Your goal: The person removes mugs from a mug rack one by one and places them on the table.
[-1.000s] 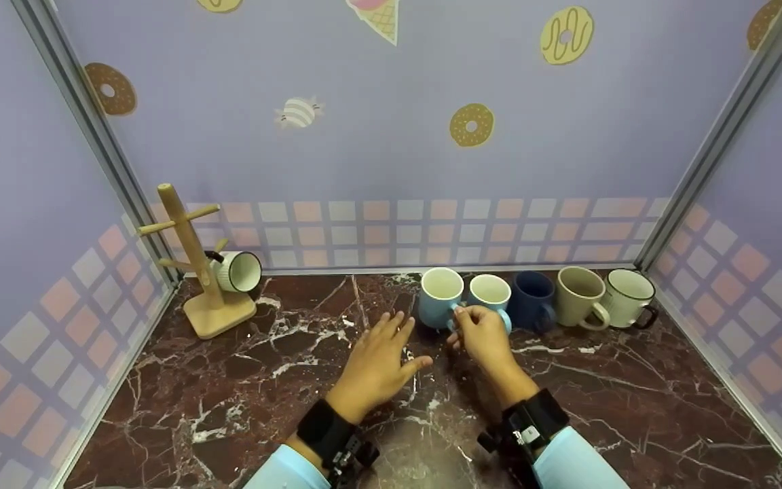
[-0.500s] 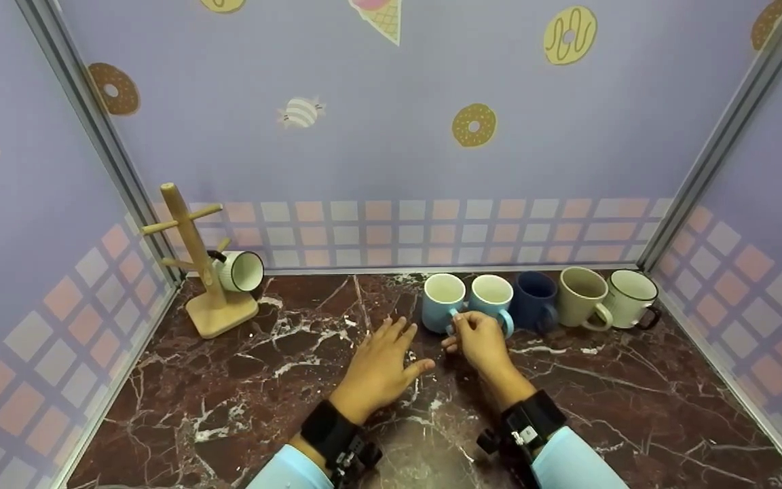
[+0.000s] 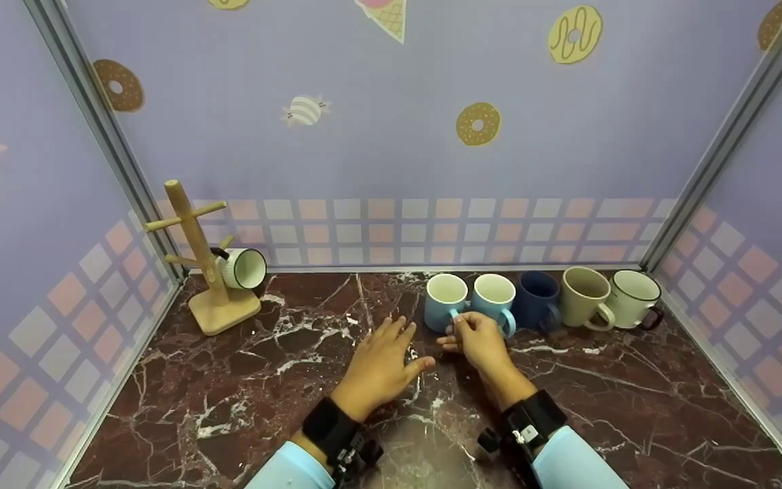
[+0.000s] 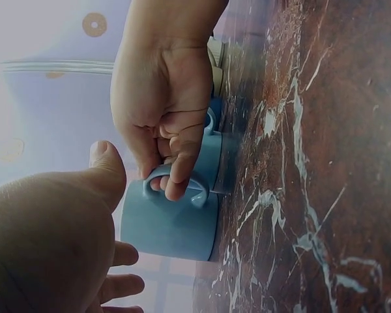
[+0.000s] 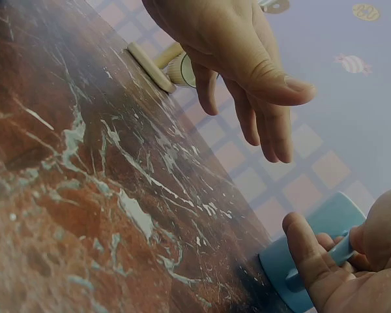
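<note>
My right hand pinches the handle of the leftmost light blue mug, whose inside is white. Thumb and fingers wrap through the handle loop in the left wrist view, where the mug appears upright at the tabletop. To its left, my left hand hovers or rests low with fingers spread, touching no mug. A second light blue mug stands close on the right. Farther along the row come a navy mug, a beige mug and a white mug with a dark rim and handle.
A wooden mug tree stands at the back left, with a white dark-rimmed mug hanging sideways on a lower peg. The dark marbled tabletop is bounded by a patterned back wall and two side walls.
The leftmost blue mug and my right hand on its handle have shifted slightly down in the head view relative to the neighbouring mugs. My left hand has barely moved.
</note>
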`<state>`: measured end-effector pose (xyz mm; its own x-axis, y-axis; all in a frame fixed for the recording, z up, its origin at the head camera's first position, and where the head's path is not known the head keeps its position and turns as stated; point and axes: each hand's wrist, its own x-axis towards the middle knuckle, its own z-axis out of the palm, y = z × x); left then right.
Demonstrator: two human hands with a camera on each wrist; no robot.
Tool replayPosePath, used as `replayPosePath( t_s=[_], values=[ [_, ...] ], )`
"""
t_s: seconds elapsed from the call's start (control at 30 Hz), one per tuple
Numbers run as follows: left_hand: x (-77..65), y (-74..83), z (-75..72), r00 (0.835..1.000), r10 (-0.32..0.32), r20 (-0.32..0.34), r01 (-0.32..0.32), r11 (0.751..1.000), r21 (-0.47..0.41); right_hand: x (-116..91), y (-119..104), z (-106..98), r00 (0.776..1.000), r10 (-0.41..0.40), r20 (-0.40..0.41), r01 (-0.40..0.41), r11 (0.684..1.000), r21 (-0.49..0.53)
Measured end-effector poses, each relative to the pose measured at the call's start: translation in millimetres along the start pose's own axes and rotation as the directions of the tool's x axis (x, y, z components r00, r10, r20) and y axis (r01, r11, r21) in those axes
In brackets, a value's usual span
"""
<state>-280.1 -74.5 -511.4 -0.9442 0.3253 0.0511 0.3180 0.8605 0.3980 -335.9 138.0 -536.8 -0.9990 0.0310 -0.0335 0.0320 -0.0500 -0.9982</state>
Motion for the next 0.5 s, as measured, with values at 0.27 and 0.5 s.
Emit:
replayPosePath(
  t_s=[0.27,0.5],
  values=[
    [-0.1,0.1,2.6,1.0,0.008,-0.004,-0.008,1.0,0.014,1.6,-0.8,-4.1,0.999,-0.004,0.046,0.009,0.995,-0.102],
    [1.0,-1.7,3.1,1.0,-0.001,0.005,0.001,1.0,0.014,-1.6,-9.3,-9.0,0.998,-0.054,0.044,0.065,0.952,-0.298]
  ],
)
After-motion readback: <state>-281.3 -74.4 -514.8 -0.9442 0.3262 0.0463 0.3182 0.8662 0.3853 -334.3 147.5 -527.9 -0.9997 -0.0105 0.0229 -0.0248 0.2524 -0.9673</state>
